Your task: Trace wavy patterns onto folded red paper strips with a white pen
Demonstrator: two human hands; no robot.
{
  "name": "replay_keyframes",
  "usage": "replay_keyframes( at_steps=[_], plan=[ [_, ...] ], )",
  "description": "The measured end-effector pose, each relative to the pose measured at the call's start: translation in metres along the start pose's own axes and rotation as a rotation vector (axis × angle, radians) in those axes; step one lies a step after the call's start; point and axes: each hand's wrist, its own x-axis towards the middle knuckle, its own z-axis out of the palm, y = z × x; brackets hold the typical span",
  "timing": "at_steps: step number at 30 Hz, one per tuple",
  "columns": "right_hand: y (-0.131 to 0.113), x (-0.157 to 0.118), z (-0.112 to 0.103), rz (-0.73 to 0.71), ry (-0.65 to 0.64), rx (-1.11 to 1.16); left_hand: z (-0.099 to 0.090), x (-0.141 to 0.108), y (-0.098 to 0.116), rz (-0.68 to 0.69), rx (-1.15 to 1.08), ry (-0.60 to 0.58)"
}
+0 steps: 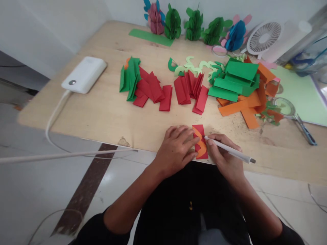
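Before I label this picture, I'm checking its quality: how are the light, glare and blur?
Head view: soft light, with a pale glare patch on the floor; head view: the pen and red paper are readable, though slightly soft; head view: the far right looks blurrier, and the black shirt shows little detail.
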Motion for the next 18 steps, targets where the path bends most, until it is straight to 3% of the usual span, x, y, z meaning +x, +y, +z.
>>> replay_keyframes(
  at_steps=[18],
  plan=[
    [-0.0020,-0.0066,-0.0006,-0.053,0.018,-0.048,0.0010,0.0000,-0.0006,0.012,-0.001,0.022]
  ],
)
